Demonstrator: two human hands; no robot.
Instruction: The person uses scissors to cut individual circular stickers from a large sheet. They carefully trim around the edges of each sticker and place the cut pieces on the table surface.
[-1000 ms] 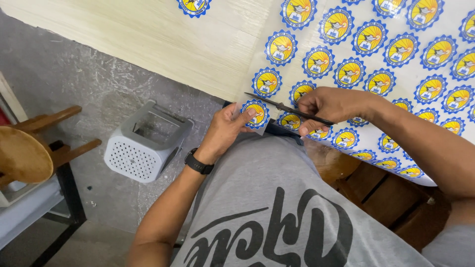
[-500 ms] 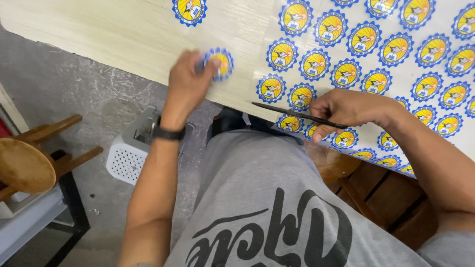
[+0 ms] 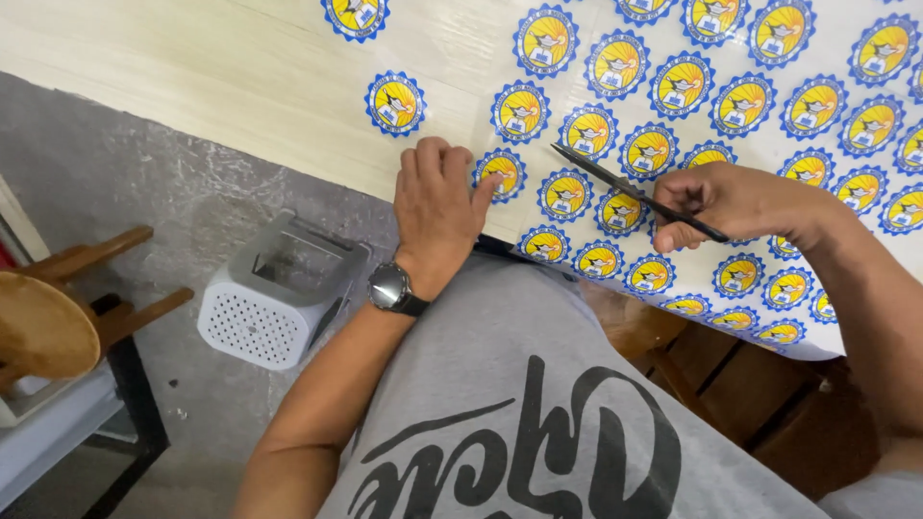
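Note:
A white sheet (image 3: pixel 663 106) printed with several round blue-and-yellow stickers lies on the pale wooden table (image 3: pixel 192 77) and hangs over its near edge. My right hand (image 3: pixel 731 207) holds black scissors (image 3: pixel 625 192) over the sheet, blades together and pointing up-left. My left hand (image 3: pixel 437 207) rests flat at the table's edge, fingertips touching the sticker (image 3: pixel 500 173) at the sheet's left corner. A cut-out sticker (image 3: pixel 395 103) lies alone on the table above that hand. Another loose sticker (image 3: pixel 356 14) sits at the top edge.
A white perforated box (image 3: pixel 279 298) stands on the grey concrete floor below the table. A round wooden stool (image 3: pixel 43 322) is at the far left. A brown wooden bench (image 3: pixel 760 394) shows under the hanging sheet at the lower right.
My left hand carried a cut-out sticker to the bare table, left it there, and came back to the sheet's left corner. The right hand kept the scissors over the sheet.

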